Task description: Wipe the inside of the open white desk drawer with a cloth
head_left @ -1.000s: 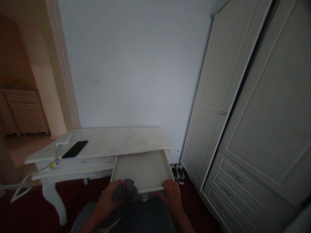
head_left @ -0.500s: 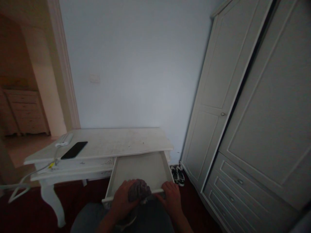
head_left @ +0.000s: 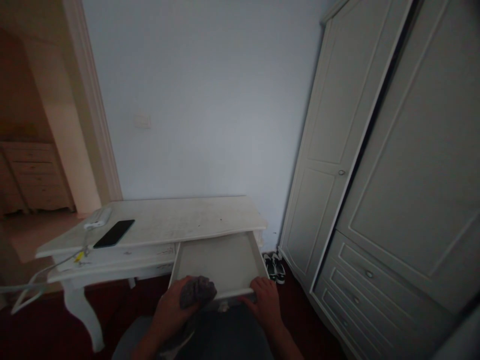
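Note:
A crumpled grey-brown cloth (head_left: 197,291) is bunched in my left hand (head_left: 173,306), its fingers closed around it. That hand is at the front left corner of the pulled-out drawer (head_left: 221,261), with the cloth against the top of the drawer's front. Part of the cloth hangs below my palm. My right hand (head_left: 264,301) grips the right end of the drawer front, fingers over the top edge and thumb on the outer face. The drawer belongs to a white desk (head_left: 180,215), and no objects show inside it.
A dark phone (head_left: 114,233) and a white power strip (head_left: 98,218) with a cable lie on the desk's left. Black-and-white shoes (head_left: 274,268) stand on the red floor beside the desk. A tall white wardrobe (head_left: 318,200) lines the right side.
My left hand has moved left along the drawer front with the cloth, baring the middle of the front edge. My right hand keeps its hold on the drawer front.

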A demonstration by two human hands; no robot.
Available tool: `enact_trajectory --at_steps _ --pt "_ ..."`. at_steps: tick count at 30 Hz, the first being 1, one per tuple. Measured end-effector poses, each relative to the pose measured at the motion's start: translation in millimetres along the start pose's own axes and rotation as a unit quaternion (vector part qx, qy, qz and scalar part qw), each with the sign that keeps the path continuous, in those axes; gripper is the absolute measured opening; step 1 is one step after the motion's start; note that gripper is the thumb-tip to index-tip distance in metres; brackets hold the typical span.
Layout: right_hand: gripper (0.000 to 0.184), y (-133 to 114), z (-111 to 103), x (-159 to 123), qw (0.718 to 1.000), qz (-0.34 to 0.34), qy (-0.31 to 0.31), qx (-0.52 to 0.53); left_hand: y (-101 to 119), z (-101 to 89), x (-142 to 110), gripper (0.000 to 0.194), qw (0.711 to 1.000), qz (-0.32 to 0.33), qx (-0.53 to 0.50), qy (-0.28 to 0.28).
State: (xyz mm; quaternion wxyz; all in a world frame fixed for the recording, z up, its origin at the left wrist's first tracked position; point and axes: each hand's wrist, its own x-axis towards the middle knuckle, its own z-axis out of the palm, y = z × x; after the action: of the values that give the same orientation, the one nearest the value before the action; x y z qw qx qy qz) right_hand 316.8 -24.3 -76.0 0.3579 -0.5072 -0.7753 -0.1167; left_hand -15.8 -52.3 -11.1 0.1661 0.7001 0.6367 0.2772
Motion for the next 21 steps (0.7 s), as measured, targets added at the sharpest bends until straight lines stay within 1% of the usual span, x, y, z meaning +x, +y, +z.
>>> enact_trajectory --at_steps 2,4,6,8,10,12,14,16,19,21 --pt "0.045 0 0 0 1.000 -0.003 0.001 0.000 13 4.2 3 0.049 1.000 0.018 0.013 -0.013" --pt "0.045 0 0 0 1.000 -0.002 -0.002 0.001 27 16.0 5 0.050 0.998 0.058 0.016 -0.013" --pt "0.042 1 0 0 1.000 0.003 -0.011 0.000 40 34.8 5 0.054 0.994 0.106 0.019 0.005" --pt "0.039 1 -1 1 1.000 0.008 -0.024 -0.004 48 56.1 4 0.057 0.989 0.144 0.031 0.029" --pt "0.034 1 -1 0 0.999 0.010 -0.035 -0.008 49 72.8 2 0.059 0.985 0.157 0.051 0.051" --pt "0.031 0 -1 0 0.999 0.013 -0.037 -0.012 41 79.4 1 0.062 0.984 0.156 0.066 0.060" --pt "0.031 0 0 0 0.999 0.017 -0.038 -0.018 26 74.7 2 0.064 0.984 0.157 0.068 0.054" --pt "0.033 0 0 0 0.999 0.016 -0.038 -0.026 6 61.7 1 0.064 0.985 0.154 0.062 0.043" --pt "0.034 -1 1 0 0.999 0.013 -0.037 -0.026 -26 38.2 -6 0.061 0.991 0.115 0.059 0.034" --pt "0.035 -1 0 0 0.999 0.014 -0.034 -0.016 -43 26.4 -13 0.061 0.993 0.092 0.064 0.029"
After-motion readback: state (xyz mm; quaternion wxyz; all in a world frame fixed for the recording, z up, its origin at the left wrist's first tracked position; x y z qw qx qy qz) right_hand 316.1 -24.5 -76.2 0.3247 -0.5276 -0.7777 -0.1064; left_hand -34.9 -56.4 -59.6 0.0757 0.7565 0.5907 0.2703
